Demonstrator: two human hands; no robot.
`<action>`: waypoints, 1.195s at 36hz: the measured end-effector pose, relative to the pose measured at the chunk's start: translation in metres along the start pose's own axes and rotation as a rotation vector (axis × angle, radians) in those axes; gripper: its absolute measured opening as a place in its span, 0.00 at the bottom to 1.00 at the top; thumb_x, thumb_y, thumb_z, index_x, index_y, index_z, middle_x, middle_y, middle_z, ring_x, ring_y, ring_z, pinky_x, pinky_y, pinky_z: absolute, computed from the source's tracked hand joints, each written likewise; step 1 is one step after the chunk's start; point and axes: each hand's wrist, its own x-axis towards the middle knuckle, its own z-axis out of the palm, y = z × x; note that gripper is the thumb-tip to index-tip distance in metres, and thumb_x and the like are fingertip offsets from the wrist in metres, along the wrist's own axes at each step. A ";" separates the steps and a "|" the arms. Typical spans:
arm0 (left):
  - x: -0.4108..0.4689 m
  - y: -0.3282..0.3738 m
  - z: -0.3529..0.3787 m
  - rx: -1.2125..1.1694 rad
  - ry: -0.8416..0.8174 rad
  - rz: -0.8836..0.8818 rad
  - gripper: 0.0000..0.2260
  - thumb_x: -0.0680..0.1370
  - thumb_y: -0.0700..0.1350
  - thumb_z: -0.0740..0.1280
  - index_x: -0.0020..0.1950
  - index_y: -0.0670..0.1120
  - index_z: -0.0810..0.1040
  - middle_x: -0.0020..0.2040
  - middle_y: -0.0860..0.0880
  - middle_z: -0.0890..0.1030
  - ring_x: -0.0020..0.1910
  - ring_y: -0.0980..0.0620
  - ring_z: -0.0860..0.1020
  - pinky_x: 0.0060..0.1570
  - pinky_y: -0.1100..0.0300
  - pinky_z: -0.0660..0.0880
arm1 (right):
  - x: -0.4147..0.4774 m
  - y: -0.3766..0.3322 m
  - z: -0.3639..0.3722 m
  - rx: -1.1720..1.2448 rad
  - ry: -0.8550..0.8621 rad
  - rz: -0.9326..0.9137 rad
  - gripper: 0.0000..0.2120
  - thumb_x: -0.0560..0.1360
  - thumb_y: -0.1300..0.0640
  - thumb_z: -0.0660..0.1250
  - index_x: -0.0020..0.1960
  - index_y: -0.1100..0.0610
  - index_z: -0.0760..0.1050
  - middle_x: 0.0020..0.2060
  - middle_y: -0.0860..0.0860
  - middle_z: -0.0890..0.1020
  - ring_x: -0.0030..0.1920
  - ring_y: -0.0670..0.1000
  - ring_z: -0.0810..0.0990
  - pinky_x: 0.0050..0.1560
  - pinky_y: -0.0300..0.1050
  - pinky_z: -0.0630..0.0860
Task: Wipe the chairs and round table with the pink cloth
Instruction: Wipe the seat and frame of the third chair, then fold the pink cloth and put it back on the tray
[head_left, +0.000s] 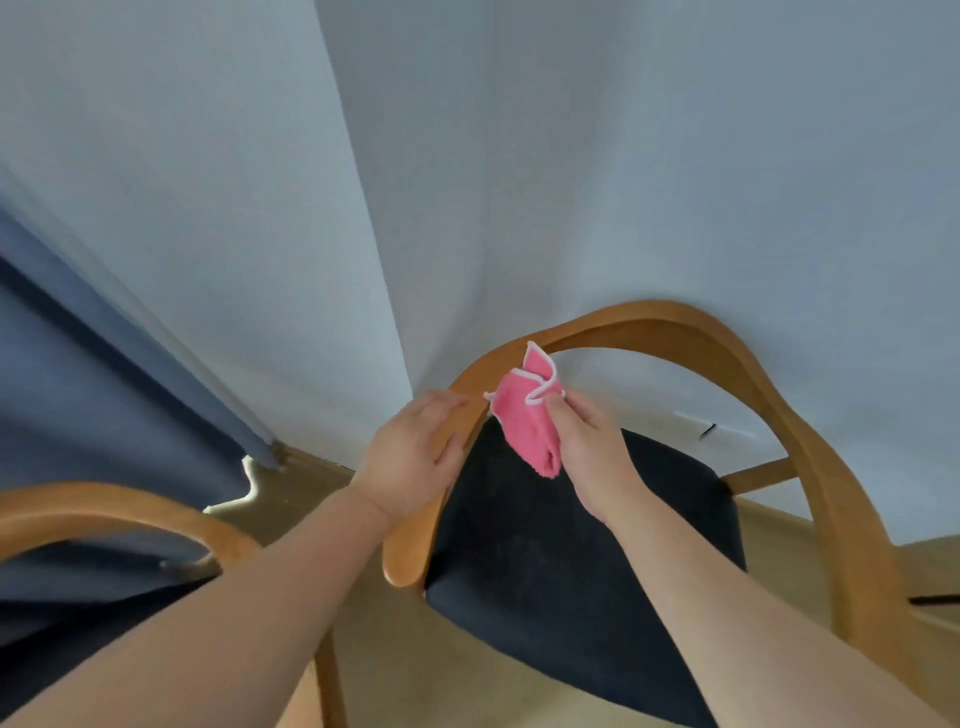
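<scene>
A wooden chair with a curved frame and a dark seat cushion stands in the middle of the view. My left hand grips the chair's left arm rail near its top. My right hand holds the pink cloth, white-edged and bunched, just right of that rail above the seat. A second wooden chair shows at the lower left. The round table is not in view.
A pale wall corner rises behind the chair. A blue curtain hangs at the left down to the tan floor. Floor shows between the two chairs.
</scene>
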 end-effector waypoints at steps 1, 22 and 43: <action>-0.013 0.009 -0.015 -0.020 0.012 0.008 0.17 0.79 0.44 0.64 0.68 0.47 0.72 0.64 0.50 0.76 0.62 0.51 0.74 0.64 0.59 0.69 | -0.013 -0.012 0.007 -0.006 -0.016 -0.014 0.09 0.81 0.48 0.61 0.50 0.53 0.76 0.47 0.50 0.78 0.47 0.49 0.79 0.40 0.38 0.77; -0.269 0.151 -0.190 -0.031 0.555 -0.328 0.19 0.70 0.49 0.74 0.58 0.58 0.74 0.51 0.63 0.74 0.52 0.64 0.74 0.49 0.70 0.74 | -0.246 -0.157 0.120 0.103 -0.762 -0.343 0.19 0.78 0.50 0.67 0.68 0.45 0.71 0.57 0.45 0.81 0.59 0.47 0.80 0.57 0.45 0.79; -0.630 0.268 -0.136 0.045 1.234 -1.146 0.07 0.72 0.48 0.73 0.42 0.50 0.76 0.34 0.53 0.78 0.31 0.55 0.76 0.30 0.69 0.71 | -0.512 -0.136 0.209 -0.175 -1.545 -0.614 0.09 0.81 0.57 0.62 0.54 0.51 0.81 0.47 0.52 0.84 0.49 0.50 0.82 0.51 0.47 0.80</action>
